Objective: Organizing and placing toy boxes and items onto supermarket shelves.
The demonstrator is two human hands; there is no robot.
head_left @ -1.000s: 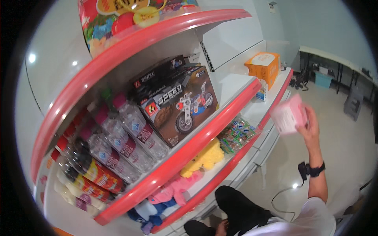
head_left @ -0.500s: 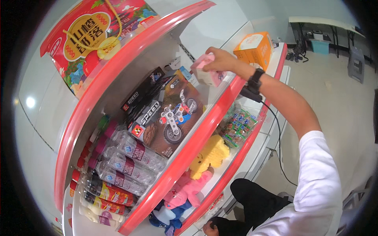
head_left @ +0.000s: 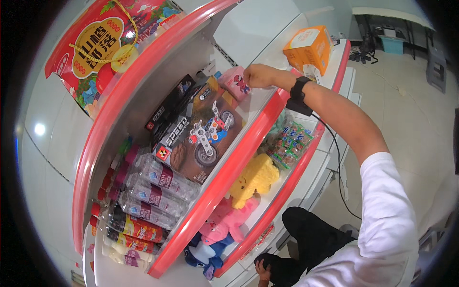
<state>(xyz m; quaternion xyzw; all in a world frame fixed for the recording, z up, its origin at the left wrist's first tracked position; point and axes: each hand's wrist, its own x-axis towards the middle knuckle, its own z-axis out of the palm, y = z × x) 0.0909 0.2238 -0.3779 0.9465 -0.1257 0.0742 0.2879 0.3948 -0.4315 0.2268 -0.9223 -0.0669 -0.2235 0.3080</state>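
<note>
My right hand reaches over the red-edged middle shelf, its fingers closed at the side of a small pink box with a cartoon figure. This box stands beside a dark brown toy box picturing a motorbike. Another black toy box is behind that one. Down at the lower edge, my left hand rests against my black-trousered knee, with no object seen in it. Its fingers show only in part.
Clear bottles and dark-drink bottles line the same shelf. Below lie plush toys and green snack packs. An orange box stands beyond my wrist. A red gift box sits above. A black cable hangs from my wrist.
My right hand has moved the pink box left and inward, bringing it against the motorbike toy box. Earlier it was held tilted above the shelf edge. My left hand stays by the knee.
</note>
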